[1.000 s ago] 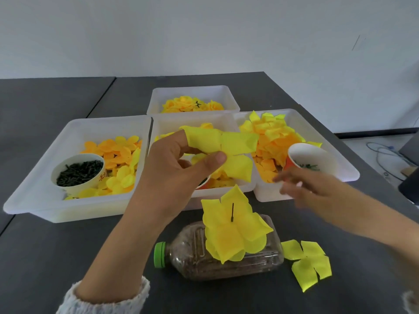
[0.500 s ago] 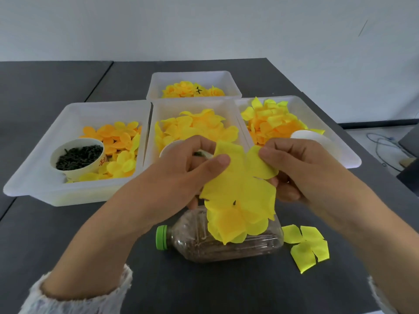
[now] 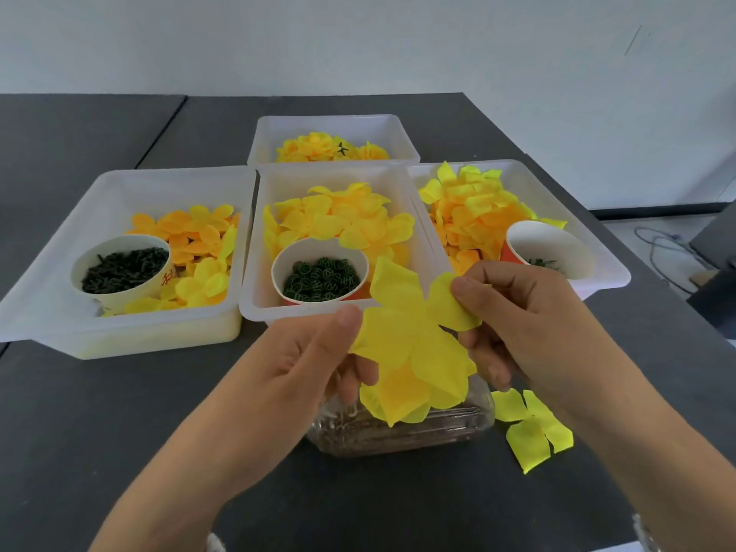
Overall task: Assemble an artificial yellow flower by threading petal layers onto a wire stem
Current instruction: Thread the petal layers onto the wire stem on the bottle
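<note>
On the dark tabletop [image 3: 99, 412], the far-left white tray [image 3: 51, 312] holds orange and yellow petals and a white cup [image 3: 123, 272] filled with small dark green pieces. Just right of it, the middle tray [image 3: 263, 249] carries yellow petal layers and a cup [image 3: 320, 272] of green ring-shaped parts. Behind that one, a farther tray [image 3: 330, 127] holds what look like finished yellow blooms.

In the near centre, the left hand [image 3: 306, 352] pinches the left edge of a yellow petal layer [image 3: 414, 336] between thumb and fingers. The layer hangs in the air over a clear plastic bottle [image 3: 398, 432] lying on its side on the tabletop, with brownish contents. More yellow petals [image 3: 402, 400] sit just under the held layer, above the bottle; the wire stem cannot be made out, as the petals cover it. The right hand [image 3: 529, 324] pinches the upper right lobe of the same layer, thumb on top and fingers curled behind.

To the right, beyond the right hand, a third tray [image 3: 609, 268] holds mixed yellow and orange petals and a red-sided cup [image 3: 545, 249] with a few dark green bits inside. Near the bottle's right end, a loose four-lobed yellow petal layer [image 3: 533, 428] lies flat on the tabletop, apart from both hands.
</note>
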A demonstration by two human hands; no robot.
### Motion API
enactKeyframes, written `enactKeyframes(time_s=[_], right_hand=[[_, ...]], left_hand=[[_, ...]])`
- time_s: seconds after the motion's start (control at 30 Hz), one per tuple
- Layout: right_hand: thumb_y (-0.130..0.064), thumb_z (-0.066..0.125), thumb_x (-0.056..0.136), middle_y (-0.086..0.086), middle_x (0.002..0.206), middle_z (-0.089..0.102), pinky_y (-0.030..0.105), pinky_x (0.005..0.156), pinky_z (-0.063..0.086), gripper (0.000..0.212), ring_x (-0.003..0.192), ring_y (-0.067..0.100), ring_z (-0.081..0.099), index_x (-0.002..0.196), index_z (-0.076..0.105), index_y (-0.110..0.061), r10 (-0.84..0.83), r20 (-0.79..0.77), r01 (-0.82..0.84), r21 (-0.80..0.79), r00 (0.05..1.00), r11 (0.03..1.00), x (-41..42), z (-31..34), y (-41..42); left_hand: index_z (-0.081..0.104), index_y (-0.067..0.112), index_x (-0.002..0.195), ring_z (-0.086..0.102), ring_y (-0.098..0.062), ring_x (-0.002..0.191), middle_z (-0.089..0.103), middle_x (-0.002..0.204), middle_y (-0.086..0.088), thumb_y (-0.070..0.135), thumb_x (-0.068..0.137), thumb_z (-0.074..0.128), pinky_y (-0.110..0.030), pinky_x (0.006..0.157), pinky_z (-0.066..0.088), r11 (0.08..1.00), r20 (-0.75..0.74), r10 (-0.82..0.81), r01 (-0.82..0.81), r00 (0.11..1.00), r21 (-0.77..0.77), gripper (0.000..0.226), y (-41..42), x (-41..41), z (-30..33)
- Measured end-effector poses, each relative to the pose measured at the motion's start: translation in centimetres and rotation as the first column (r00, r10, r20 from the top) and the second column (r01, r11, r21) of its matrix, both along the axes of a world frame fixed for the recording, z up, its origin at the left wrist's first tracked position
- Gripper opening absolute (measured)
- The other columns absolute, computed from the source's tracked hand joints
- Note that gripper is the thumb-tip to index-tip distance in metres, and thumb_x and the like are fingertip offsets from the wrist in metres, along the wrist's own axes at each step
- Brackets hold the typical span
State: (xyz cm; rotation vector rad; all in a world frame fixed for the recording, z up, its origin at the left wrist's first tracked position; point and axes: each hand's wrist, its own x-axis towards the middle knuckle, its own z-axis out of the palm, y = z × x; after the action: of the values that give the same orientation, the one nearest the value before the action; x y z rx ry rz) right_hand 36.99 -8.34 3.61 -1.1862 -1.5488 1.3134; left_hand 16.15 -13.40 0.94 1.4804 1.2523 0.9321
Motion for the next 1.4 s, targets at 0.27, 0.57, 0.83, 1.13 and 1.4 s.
enactKeyframes(time_s=[0.27,0.57,0.83,1.13,1.4], right_hand=[[-0.025,0.056,0.092,-0.002,0.043,0.049,0.015,0.038,0.034,0.035,0.032,0.007,0.036,0.058,0.057,-0.020,-0.029,0.062,0.024,0.082,0.998,0.996,0.1,0.0,0.2],[-0.038,0.057,0.084,-0.011,0.044,0.035,0.007,0.043,0.028,0.036,0.040,0.003,0.032,0.060,0.054,-0.012,-0.047,0.155,0.008,0.245,0.987,0.969,-0.1,-0.6,0.2],[-0.031,0.060,0.090,-0.009,0.047,0.034,0.012,0.045,0.027,0.037,0.044,0.004,0.031,0.061,0.055,-0.009,-0.058,0.316,-0.010,0.208,0.947,0.978,0.7,-3.8,1.4],[-0.040,0.059,0.087,-0.008,0.050,0.042,0.010,0.050,0.037,0.034,0.050,0.001,0.042,0.063,0.057,-0.016,-0.102,0.382,0.047,0.150,0.918,0.988,0.7,-7.4,1.2],[-0.059,0.052,0.082,-0.009,0.058,0.050,0.015,0.054,0.040,0.037,0.055,0.001,0.047,0.069,0.056,-0.024,-0.102,0.423,0.027,0.181,0.900,0.983,1.1,-6.9,0.6]], left_hand=[[0.057,0.027,0.060,0.040,-0.001,0.053,0.046,0.055,0.010,0.059,0.084,0.047,-0.010,0.051,0.035,0.996,0.013,0.029,-0.030,1.000,0.082,0.041,0.3,0.0,-1.3],[0.057,0.027,0.057,0.038,-0.002,0.050,0.046,0.053,0.009,0.056,0.087,0.054,-0.010,0.049,0.032,0.999,0.031,0.027,-0.028,0.999,0.039,0.041,0.7,-0.2,-2.7],[0.056,0.030,0.056,0.040,-0.003,0.048,0.047,0.051,0.009,0.055,0.089,0.047,-0.012,0.051,0.032,0.999,-0.095,0.045,-0.042,0.994,0.033,0.043,0.5,0.0,-3.6],[0.055,0.030,0.056,0.044,-0.003,0.051,0.048,0.052,0.009,0.047,0.093,0.049,-0.016,0.054,0.036,0.996,-0.270,0.073,-0.084,0.960,-0.027,0.040,0.4,0.4,-4.5],[0.059,0.034,0.063,0.050,-0.002,0.052,0.055,0.055,0.010,0.060,0.086,0.044,-0.013,0.054,0.039,0.995,-0.312,0.064,-0.084,0.948,-0.054,0.038,0.2,0.6,-4.0]])
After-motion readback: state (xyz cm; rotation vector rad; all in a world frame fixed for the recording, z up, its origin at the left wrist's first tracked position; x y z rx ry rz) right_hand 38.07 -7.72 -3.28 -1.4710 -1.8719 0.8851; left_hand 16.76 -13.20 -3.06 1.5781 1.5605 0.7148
